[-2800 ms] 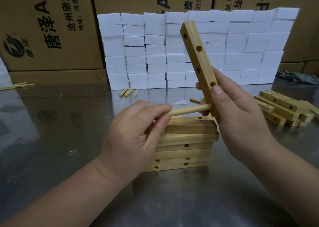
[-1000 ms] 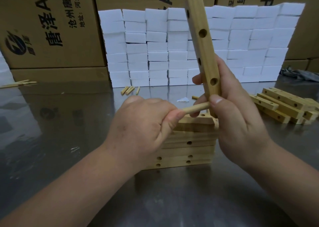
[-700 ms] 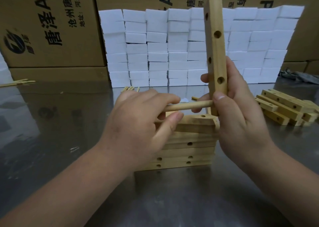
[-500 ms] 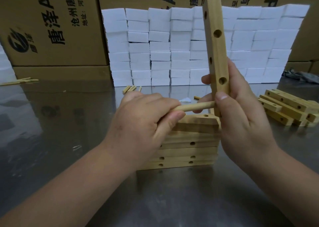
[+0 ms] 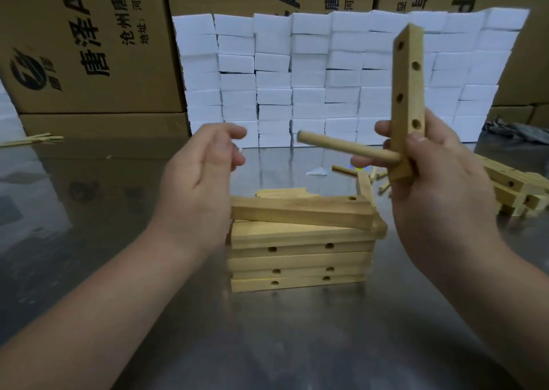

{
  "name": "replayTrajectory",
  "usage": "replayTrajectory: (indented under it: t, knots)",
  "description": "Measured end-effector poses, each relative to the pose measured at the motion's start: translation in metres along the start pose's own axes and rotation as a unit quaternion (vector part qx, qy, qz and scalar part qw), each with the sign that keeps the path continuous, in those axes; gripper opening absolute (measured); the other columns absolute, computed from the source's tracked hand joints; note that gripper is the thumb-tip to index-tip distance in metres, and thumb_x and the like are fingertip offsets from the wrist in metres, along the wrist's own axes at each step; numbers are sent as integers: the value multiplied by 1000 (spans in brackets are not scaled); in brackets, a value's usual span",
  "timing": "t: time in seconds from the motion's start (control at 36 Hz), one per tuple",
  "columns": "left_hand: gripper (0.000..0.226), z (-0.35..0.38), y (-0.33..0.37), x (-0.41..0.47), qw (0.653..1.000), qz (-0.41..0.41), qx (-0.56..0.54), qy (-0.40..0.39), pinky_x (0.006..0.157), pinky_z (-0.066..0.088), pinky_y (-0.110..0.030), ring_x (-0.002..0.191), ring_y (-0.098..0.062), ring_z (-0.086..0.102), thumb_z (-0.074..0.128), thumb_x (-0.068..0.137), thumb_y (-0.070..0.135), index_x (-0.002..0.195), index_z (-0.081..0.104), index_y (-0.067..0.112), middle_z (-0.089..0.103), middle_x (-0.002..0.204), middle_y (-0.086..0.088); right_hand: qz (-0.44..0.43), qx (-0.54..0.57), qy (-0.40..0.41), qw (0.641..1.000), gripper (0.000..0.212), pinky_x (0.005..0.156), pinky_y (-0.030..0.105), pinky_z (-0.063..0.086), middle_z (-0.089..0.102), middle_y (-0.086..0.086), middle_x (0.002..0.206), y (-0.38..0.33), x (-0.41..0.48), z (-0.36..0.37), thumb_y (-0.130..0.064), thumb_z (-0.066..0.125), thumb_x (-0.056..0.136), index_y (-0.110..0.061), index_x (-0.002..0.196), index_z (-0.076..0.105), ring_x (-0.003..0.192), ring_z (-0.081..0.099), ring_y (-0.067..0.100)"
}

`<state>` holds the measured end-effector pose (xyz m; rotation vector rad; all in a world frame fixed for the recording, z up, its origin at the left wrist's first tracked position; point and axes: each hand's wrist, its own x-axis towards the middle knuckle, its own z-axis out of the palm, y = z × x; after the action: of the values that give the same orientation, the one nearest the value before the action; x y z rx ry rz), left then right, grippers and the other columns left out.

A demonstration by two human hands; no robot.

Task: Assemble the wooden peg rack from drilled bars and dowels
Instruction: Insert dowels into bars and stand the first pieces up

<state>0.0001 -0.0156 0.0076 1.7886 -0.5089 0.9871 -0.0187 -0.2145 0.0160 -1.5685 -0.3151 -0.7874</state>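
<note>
Fingers (image 5: pixel 416 141) grip bar (image 5: pixel 407 86); L hand (image 5: pixel 202 179) apart.

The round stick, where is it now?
In the head view, right of centre: the dowel sticks out leftward from the lower end of the upright bar the right hand grips, above the stack of bars.

Even, fairly bright indoor light. The shiny grey metal worktop (image 5: pixel 89 217) mirrors the stacked white foam blocks (image 5: pixel 273 78). Motion blur softens the left hand (image 5: pixel 199 187) and the drilled pale wooden bar (image 5: pixel 408 92); edges bend.
</note>
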Motion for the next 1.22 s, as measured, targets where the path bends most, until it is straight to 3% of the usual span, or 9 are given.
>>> replayTrajectory:
  t: [0.11,0.19,0.33,0.47,0.64,0.75,0.92,1.11,1.22]
  knots:
    - [43,1,-29,10,980,-192,-15,-47,71,40,-9,81,-8,56,28,100,27,79,66,24,63,76,5,98,191,15,976,32,87,31,49,71,-4,88,6,11,-3,-14,32,98,-14,122,53,81,71,20]
    - [54,-2,-42,11,950,-286,-46,-115,81,40,-26,86,-14,62,24,101,30,77,71,18,71,79,0,175,279,32,944,27,71,30,49,73,-2,76,12,18,-5,-13,35,98,0,118,48,79,72,21]
    - [62,-9,-53,4,928,-328,-41,-170,92,29,-20,98,-4,57,23,99,32,71,77,25,73,84,10,262,353,99,893,16,67,30,59,70,13,65,16,24,-6,-13,38,98,0,96,48,66,71,26]
    - [39,-13,-57,-2,899,-400,-92,-152,111,26,-47,105,-24,53,44,92,32,66,67,15,65,92,-7,278,318,87,902,19,67,31,59,70,7,62,23,28,-6,-17,36,99,-5,98,50,62,71,22]
    - [28,-6,-58,1,895,-417,-80,-137,110,26,-50,102,-30,51,56,66,45,66,62,18,57,93,-11,306,239,55,920,27,66,28,54,72,8,68,39,33,-9,-21,33,95,-9,98,57,49,64,19]
    - [38,-4,-60,2,906,-395,-54,-140,108,28,-45,111,-27,53,47,88,40,62,73,26,65,106,-5,323,231,46,917,25,55,22,51,68,4,61,50,34,-9,-18,36,94,-9,96,60,45,59,15]
    - [33,1,-58,2,928,-324,43,-176,70,47,-24,87,-20,62,52,87,1,72,70,24,70,81,2,351,214,-8,912,32,43,17,45,68,7,64,57,37,-14,-19,41,95,-10,86,71,44,53,13]
    - [36,1,-62,-1,926,-302,77,-212,73,44,-35,69,-22,56,56,81,-4,58,64,22,63,61,5,343,188,-86,916,31,45,23,45,64,9,67,67,36,-20,-27,40,94,-10,104,65,55,44,16]
    - [51,3,-61,-2,917,-323,57,-226,73,41,-31,67,-21,48,49,85,-9,46,61,21,55,52,7,389,199,-122,891,26,58,29,44,58,4,63,71,33,-10,-28,46,92,-15,89,68,61,49,19]
